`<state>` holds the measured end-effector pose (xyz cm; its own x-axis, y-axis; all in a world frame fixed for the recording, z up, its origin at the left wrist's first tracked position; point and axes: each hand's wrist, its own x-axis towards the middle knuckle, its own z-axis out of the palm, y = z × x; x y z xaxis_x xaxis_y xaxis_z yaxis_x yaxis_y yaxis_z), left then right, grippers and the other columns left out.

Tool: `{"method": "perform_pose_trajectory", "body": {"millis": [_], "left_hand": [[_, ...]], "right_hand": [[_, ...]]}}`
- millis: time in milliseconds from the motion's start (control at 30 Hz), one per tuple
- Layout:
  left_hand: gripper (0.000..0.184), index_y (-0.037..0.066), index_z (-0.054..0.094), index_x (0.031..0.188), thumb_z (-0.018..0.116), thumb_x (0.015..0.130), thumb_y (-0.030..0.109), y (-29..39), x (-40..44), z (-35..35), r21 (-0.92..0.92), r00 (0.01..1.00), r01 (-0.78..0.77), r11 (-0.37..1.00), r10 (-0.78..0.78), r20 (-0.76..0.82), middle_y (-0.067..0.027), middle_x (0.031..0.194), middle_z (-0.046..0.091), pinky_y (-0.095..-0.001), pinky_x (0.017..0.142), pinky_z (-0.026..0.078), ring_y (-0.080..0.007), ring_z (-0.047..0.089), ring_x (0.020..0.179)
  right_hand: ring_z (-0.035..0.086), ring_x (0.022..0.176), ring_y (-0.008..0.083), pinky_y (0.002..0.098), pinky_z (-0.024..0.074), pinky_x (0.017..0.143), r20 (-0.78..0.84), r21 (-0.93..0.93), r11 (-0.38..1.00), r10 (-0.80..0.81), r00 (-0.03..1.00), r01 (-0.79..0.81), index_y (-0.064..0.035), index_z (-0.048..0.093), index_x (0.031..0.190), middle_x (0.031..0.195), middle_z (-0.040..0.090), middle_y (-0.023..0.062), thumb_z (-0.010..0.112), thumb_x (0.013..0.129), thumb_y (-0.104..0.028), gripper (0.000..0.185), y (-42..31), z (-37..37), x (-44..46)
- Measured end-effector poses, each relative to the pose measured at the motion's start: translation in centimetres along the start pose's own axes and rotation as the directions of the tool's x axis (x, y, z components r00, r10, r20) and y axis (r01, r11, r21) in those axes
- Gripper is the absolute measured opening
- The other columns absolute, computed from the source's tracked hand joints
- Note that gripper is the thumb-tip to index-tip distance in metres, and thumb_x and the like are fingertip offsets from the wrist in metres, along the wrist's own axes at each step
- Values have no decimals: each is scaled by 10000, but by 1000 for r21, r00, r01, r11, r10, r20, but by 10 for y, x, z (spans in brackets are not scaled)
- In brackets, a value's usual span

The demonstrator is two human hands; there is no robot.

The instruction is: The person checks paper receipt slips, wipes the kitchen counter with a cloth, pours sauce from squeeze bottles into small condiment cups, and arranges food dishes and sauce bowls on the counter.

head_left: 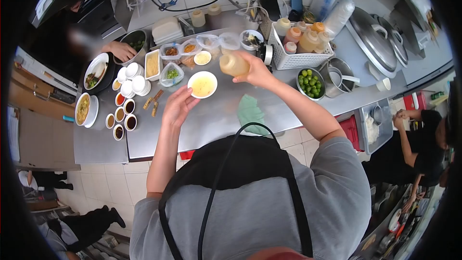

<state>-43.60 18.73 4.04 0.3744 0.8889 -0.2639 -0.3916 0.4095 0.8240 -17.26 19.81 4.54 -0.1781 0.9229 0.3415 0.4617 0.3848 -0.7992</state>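
Observation:
My left hand (179, 105) holds a small white bowl (202, 85) by its near left rim, above the steel counter. Pale yellow contents with small specks show inside it. In my right hand (257, 70) is a squeeze bottle (234, 64) of pale yellowish stuff, tilted with its end towards the bowl; the nozzle is not clear to see. A small round dish of crumbly yellow stuff (202, 58) sits just behind the bowl. Beneath my right forearm a green cloth (251, 110) lies on the counter.
At left stand dishes of dark and red sauces (131, 123), stacked white cups (138, 84) and plated food (83, 109). A co-worker's hand (122, 51) reaches to a pot (136, 43). At right are a basket of bottles (301, 58) and a bowl of green limes (310, 84).

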Motion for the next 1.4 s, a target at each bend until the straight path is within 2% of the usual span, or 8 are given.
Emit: {"method": "perform_pose_trajectory", "body": {"millis": [200, 333, 500, 700, 933, 1067, 1167, 1400], "left_hand": [[344, -39, 470, 1077, 567, 793, 129, -7, -7, -12, 19, 999, 18, 1000, -18, -30, -119, 986, 567, -286, 760, 483, -172, 576, 878], [323, -39, 476, 1064, 564, 794, 115, -16, -14, -32, -17, 994, 30, 999, -31, -102, -117, 968, 572, -285, 755, 483, -174, 578, 872], [303, -45, 474, 1061, 551, 797, 83, -21, -25, -53, -85, 974, 1, 996, -20, -226, -125, 972, 570, -282, 751, 481, -188, 578, 873], [317, -63, 463, 1069, 550, 794, 72, -24, -23, -74, -103, 959, -15, 995, -15, -283, -145, 990, 564, -285, 766, 481, -202, 576, 883], [288, -49, 450, 1056, 527, 806, 72, -34, -9, -95, -134, 938, 8, 991, -53, -341, -145, 987, 559, -284, 774, 486, -198, 574, 890], [274, -42, 449, 1047, 521, 804, 62, -41, 0, -114, -124, 925, 24, 992, -69, -373, -147, 978, 562, -276, 748, 500, -202, 582, 877], [261, -40, 451, 1036, 516, 802, 56, -45, 5, -129, -123, 915, 50, 991, -95, -393, -148, 968, 568, -269, 728, 509, -208, 590, 862], [262, -40, 455, 1035, 515, 797, 51, -49, 10, -145, -153, 900, 52, 987, -113, -421, -147, 959, 575, -272, 724, 510, -210, 593, 856]], "right_hand": [[516, 945, 157, 290, 399, 825, -262, 509, 852, 292, 920, -126, -59, 447, 1106, 995, 548, 59, 740, 600, -91, 586, 4, -97, 31], [540, 883, 175, 299, 440, 760, -626, -17, 993, -100, 774, 114, -35, 405, 1088, 952, 546, 67, 740, 613, -109, 586, 19, -181, 54], [535, 889, 341, 384, 425, 759, -561, -696, 694, -364, 744, -185, -35, 499, 1023, 983, 552, 181, 757, 563, -217, 558, 74, -227, 60], [540, 922, 320, 354, 418, 785, -798, -362, 705, 103, 593, -610, 30, 479, 1024, 974, 555, 211, 742, 565, -376, 666, 122, -236, 51], [562, 917, 288, 365, 446, 725, -334, -339, 465, 753, 567, -818, 24, 578, 927, 947, 586, 200, 695, 569, -466, 618, 214, -286, 54], [575, 862, 270, 364, 456, 708, -699, -625, 342, 154, 698, -702, -56, 601, 950, 946, 600, 130, 661, 660, -379, 439, 104, -206, 87], [577, 831, 258, 352, 450, 727, -486, -282, 937, 46, 873, -207, -88, 615, 942, 931, 600, 121, 635, 698, -236, 286, 67, -96, 133], [580, 770, 282, 362, 468, 685, 440, -443, 864, -25, 897, 241, -39, 629, 780, 752, 611, 129, 535, 708, -111, 138, 75, 212, 162]]}}
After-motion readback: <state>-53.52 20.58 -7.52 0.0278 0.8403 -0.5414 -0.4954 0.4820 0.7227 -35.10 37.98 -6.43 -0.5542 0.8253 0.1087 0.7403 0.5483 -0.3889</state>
